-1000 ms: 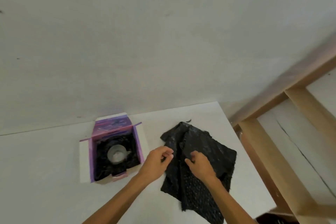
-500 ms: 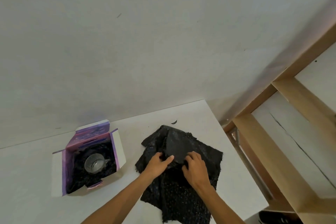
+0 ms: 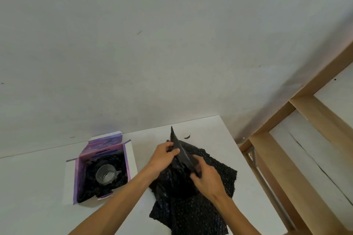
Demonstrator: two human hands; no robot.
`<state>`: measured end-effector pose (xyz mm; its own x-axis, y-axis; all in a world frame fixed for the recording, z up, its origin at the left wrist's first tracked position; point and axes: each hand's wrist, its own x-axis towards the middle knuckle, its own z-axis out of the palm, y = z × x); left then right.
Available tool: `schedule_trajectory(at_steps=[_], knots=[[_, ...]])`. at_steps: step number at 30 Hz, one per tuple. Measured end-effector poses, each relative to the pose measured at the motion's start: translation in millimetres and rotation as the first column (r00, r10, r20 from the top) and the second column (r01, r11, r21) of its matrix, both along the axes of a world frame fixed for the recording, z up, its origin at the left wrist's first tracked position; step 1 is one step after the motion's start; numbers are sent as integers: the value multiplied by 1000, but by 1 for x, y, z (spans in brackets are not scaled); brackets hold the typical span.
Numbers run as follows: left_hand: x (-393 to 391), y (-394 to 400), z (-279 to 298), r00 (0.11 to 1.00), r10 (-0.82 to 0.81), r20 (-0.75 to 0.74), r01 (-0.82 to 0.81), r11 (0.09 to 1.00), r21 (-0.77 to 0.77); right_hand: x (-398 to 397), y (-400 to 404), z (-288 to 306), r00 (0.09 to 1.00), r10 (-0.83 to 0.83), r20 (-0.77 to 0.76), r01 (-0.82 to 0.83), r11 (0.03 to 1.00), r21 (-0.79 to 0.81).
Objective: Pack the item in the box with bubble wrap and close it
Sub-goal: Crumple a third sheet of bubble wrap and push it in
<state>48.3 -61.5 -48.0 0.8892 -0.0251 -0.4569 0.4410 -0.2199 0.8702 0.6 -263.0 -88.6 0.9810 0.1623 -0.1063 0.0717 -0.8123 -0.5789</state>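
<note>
An open purple box (image 3: 81, 173) stands on the white table at the left, lined with black bubble wrap. A clear glass cup (image 3: 106, 174) lies inside on that lining. To the right lies a pile of black bubble wrap sheets (image 3: 193, 212). My left hand (image 3: 164, 155) and my right hand (image 3: 207, 176) both pinch one sheet of the pile, and its corner sticks up above the table.
The white table (image 3: 34, 187) meets a plain wall at the back. Its right edge runs close to a wooden frame (image 3: 298, 158). A small dark scrap (image 3: 187, 137) lies behind the pile.
Both hands took hold of a top sheet on the pile and lifted it, so its corner now points up. The box appears further left as the view shifted.
</note>
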Motion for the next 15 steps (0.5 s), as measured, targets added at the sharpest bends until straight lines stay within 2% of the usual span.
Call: schedule_trajectory(at_steps=[5,6,8,10,11,13,14,15], knots=[[7,57,60,975,194,106,-189,980,-57,23,34,34,988,84,129,-97,991,95],[7,71,73,968,214,133,-211,977,-42,27,41,43,986,98,136,-115,986,123],[7,104,93,952,197,236,-223,970,92,35,56,66,988,36,148,-73,965,251],[2,134,107,951,75,301,-161,948,273,41,70,90,974,-118,191,32,916,400],[-3,145,111,953,-18,301,-96,928,360,43,78,100,961,-161,225,52,904,425],[-11,161,112,930,-238,279,31,809,587,44,96,116,954,-151,258,35,914,404],[-14,167,110,901,-330,281,47,719,693,43,105,121,956,-137,261,27,923,385],[-17,173,107,869,-379,317,23,672,740,43,113,124,956,-136,260,31,928,372]])
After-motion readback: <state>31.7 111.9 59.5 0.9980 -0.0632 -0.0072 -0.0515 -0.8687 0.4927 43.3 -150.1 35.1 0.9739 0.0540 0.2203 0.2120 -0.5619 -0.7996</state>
